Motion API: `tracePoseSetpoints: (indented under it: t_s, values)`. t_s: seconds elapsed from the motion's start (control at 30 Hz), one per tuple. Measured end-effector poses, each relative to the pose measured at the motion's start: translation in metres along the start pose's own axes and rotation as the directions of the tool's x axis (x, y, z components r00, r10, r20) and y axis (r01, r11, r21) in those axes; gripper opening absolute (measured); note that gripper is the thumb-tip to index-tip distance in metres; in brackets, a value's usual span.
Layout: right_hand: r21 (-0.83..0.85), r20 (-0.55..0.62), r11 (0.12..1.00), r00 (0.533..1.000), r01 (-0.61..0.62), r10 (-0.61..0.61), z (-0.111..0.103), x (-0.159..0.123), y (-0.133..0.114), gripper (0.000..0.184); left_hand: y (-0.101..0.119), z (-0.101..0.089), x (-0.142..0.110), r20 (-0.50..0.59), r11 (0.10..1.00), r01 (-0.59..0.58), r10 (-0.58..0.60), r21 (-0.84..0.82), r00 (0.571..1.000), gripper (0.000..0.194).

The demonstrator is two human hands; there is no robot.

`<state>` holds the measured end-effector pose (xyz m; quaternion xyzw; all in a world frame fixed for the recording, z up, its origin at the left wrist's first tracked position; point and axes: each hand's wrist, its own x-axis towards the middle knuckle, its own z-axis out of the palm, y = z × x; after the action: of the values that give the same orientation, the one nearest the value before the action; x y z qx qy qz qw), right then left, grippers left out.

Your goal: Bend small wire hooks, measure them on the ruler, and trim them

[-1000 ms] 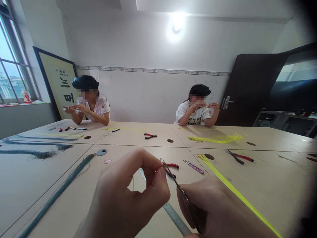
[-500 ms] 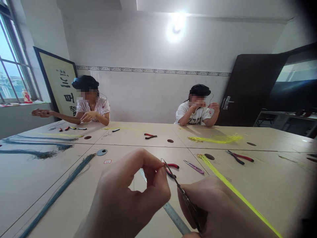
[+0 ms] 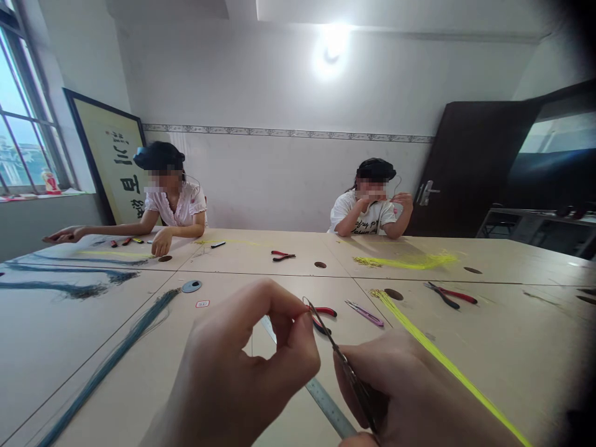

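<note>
My left hand (image 3: 251, 360) is closed, with thumb and forefinger pinched together. A small thin loop (image 3: 305, 301), like wire or thread, stands up at their tips. My right hand (image 3: 395, 385) grips a slim, pointed metal tool (image 3: 347, 367), dark and shiny, whose tip reaches my left fingertips. Part of its lower end is hidden in the fist. Under my hands lies a steel ruler (image 3: 328, 403). Just beyond are red-and-black pliers (image 3: 326, 311), partly covered, and purple-handled snips (image 3: 365, 313).
A blue thread bundle (image 3: 125, 347) lies left, below a grey disc (image 3: 191, 286). A yellow thread bundle (image 3: 433, 347) runs along the right, near more pliers (image 3: 451, 295). Two people sit across the table; a person's hand (image 3: 162, 241) rests by a table hole.
My hands and the metal tool stay almost still. Across the table, the person at left has lowered one hand to the tabletop and stretched the other arm further left.
</note>
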<state>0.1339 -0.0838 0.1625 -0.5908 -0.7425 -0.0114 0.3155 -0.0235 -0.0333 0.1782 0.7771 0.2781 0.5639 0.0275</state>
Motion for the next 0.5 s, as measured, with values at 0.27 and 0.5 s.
tracePoseSetpoints:
  t_s: [0.27,0.5]
  values:
    - [0.015,-0.080,1.000,0.997,-0.017,0.018,0.0066,-0.0048,0.0104,0.082,-0.0012,0.0002,-0.0014,-0.007,1.000,0.004,-0.004,0.007,1.000,0.019]
    - [-0.006,-0.040,0.998,0.997,-0.061,0.061,0.0059,-0.0049,0.0045,0.083,-0.0019,0.0023,-0.0007,-0.017,1.000,0.000,0.000,-0.004,1.000,0.019]
